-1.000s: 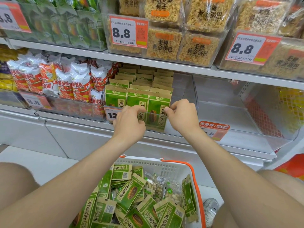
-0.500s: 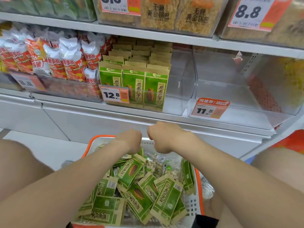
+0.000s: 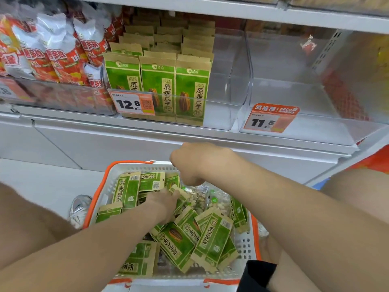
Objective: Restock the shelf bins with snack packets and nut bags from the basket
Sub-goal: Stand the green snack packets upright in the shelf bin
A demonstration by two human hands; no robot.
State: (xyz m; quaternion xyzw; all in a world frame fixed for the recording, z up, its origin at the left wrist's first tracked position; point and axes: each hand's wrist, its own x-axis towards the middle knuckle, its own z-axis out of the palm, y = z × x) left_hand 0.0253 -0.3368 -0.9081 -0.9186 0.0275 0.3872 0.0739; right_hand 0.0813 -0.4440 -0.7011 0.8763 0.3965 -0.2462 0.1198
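Note:
A white basket with an orange rim [image 3: 130,164] sits on the floor below me, full of green seed packets [image 3: 179,243], with clear nut bags [image 3: 200,199] among them. My left hand [image 3: 166,202] is down in the basket, its fingers closed on the edge of a green seed packet [image 3: 177,191]. Above the basket's far rim hovers my right hand [image 3: 195,163], fingers curled and holding nothing. On the shelf, a clear bin [image 3: 223,114] holds rows of the same green packets [image 3: 157,81] standing upright, with bare room at its right side.
Right of it stands a clear bin [image 3: 294,98] with nothing inside, tagged 11.5 [image 3: 271,118]. Red and white snack bags [image 3: 59,51] fill the bin to the left. A 12.8 price tag [image 3: 132,102] hangs on the seed bin. A shoe [image 3: 80,207] is beside the basket.
Both hands came down from the front of the shelf bin to the basket. My left hand has gone in among the packets, and the view has tilted downward.

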